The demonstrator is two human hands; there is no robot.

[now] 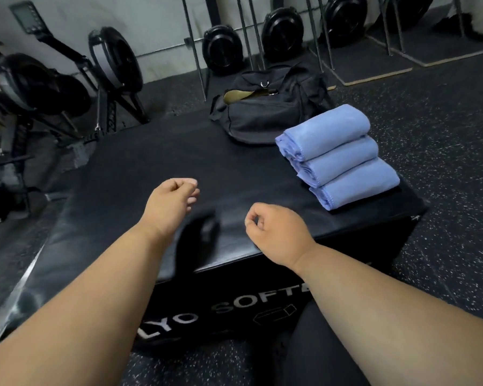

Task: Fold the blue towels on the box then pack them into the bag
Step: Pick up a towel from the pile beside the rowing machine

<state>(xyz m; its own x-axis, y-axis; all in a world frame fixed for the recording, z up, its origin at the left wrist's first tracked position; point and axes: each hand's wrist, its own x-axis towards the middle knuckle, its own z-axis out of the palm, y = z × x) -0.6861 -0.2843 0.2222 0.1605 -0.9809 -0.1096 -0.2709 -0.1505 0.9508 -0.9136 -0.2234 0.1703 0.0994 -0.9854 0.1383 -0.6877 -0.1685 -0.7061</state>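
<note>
While both forearms reach out over the near part of the box (140,174), we keep our hands above its black padded top, neither one holding anything. Our left hand (172,200) hangs palm down, wrist bent a little, its fingers curled loosely under with the thumb tucked against them. Our right hand (273,228) sits nearer the front edge of the box, fingers curled into a loose fist, thumb tip meeting the forefinger. We cannot tell whether either hand touches the surface. On the right side of the box lie three folded blue towels (338,156), side by side and touching, the nearest by the front right corner. At the far edge of the box sits the black bag (265,112), its top zip partly open.
</note>
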